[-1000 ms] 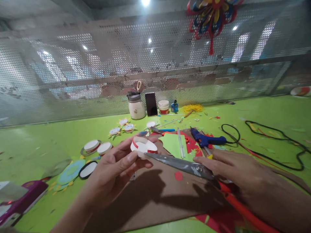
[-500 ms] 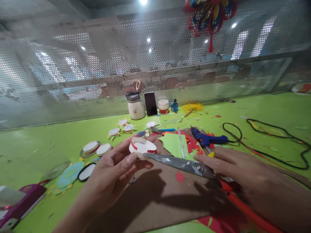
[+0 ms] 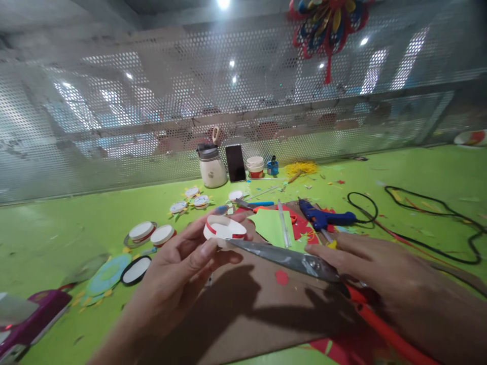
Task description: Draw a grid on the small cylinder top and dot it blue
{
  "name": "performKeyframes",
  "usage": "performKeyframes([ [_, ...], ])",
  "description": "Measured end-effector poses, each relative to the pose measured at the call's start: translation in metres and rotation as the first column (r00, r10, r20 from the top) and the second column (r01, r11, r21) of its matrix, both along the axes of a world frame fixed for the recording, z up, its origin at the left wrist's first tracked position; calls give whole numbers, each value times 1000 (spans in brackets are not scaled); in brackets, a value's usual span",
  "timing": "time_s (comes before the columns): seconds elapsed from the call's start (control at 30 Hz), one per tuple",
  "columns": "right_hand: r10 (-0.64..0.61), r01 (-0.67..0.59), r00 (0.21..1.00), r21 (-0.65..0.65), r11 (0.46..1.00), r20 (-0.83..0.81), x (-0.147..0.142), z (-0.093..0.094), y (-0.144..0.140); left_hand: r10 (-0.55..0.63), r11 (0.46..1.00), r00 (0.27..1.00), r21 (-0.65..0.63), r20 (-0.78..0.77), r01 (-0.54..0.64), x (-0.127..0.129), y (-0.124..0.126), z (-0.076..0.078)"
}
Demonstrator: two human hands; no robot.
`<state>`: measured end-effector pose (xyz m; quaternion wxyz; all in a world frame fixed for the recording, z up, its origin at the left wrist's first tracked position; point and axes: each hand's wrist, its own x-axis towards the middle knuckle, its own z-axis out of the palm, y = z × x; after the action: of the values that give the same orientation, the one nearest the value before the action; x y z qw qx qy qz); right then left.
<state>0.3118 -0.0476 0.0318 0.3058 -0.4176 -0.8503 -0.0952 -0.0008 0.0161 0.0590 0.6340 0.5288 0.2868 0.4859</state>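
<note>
My left hand [image 3: 178,268] gripping a white paper ring [image 3: 224,229], my right hand [image 3: 365,263] grasping red-handled scissors [image 3: 289,257], blade tip touching the ring, above the green worktop [image 3: 76,218]

Two hands [image 3: 178,268], one scissors [image 3: 289,259]

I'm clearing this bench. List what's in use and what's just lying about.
In use:
left hand
paper cup ring
right hand
scissors

Lying about:
glue gun
phone
jar
green paper
black cable
</note>
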Motion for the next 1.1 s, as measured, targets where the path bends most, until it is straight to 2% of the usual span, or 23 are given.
performKeyframes([
  [0.2, -22, 22, 1000, -21, 1000, 1, 0, 2, -2, 22, 999, 1000, -25, -16, -22, -7, 2, -4],
  [0.37, -25, 25, 1000, -31, 999, 1, 0, 2, -1, 27, 1000, 999, 5, -31, -27, -2, 0, -1],
  [0.77, -36, 36, 999, 41, 999, 18, -1, 0, 3, 67, 997, 997, 42, -33, -66, 5, -1, 0],
  [0.97, -26, 27, 999, -13, 1000, 25, -1, 3, 0, 33, 999, 999, 42, -37, -32, 3, -2, -1],
  [1.1, -49, 48, 998, 29, 998, 31, -2, 2, 2, 25, 999, 999, 47, -23, -24, 3, -2, -5],
])
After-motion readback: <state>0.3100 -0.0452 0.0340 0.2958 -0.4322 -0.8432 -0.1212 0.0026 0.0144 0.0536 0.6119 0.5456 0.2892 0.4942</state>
